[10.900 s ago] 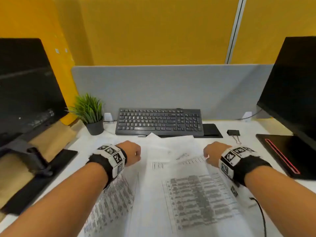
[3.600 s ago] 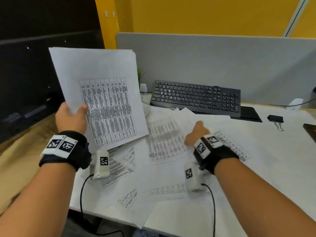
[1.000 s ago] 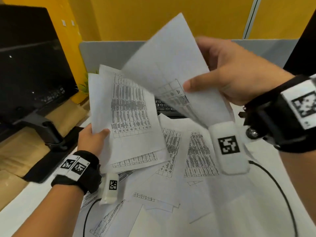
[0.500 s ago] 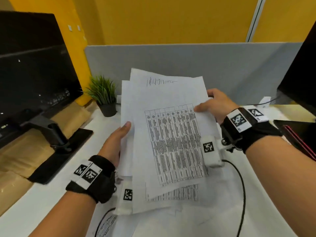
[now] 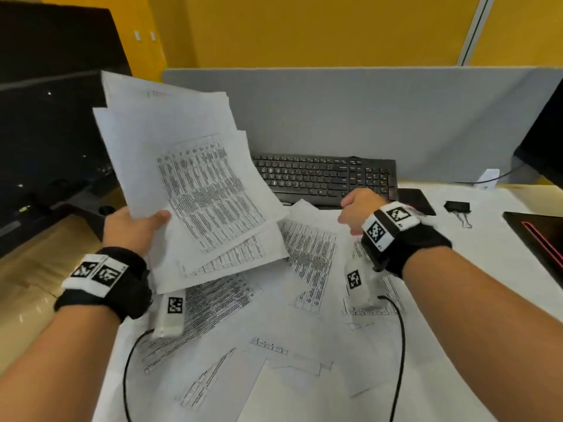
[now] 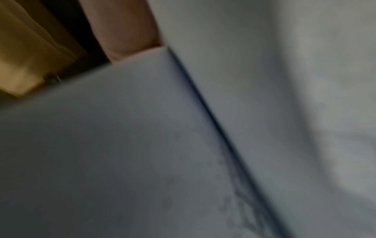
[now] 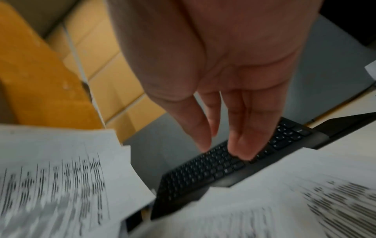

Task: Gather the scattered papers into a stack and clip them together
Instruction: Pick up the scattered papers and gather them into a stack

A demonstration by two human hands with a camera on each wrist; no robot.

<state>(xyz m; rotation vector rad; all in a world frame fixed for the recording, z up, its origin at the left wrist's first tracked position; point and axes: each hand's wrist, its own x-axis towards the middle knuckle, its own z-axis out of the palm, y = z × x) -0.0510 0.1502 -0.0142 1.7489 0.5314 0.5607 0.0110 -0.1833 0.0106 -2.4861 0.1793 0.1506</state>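
Note:
My left hand (image 5: 134, 228) grips a loose sheaf of printed papers (image 5: 195, 184) by its lower left corner and holds it up, tilted, above the desk's left side. In the left wrist view the sheaf's underside (image 6: 203, 128) fills the frame, with a finger (image 6: 124, 27) on its edge. My right hand (image 5: 358, 208) hovers empty over the scattered papers (image 5: 307, 257) near the keyboard, its fingers (image 7: 244, 136) straight and pointing down. More printed sheets (image 5: 243, 345) lie overlapping across the desk in front of me. A black binder clip (image 5: 457, 207) lies on the desk at the right.
A black keyboard (image 5: 326, 178) sits against the grey divider (image 5: 365, 117), also seen in the right wrist view as the keyboard (image 7: 223, 169). A dark monitor (image 5: 51, 117) stands on the left. A black laptop (image 5: 539, 236) lies at the right edge. Sensor cables (image 5: 399, 345) trail from both wrists.
My right hand has let go of the sheaf and dropped down toward the papers by the keyboard. The left hand alone now holds the sheaf, swung to the left.

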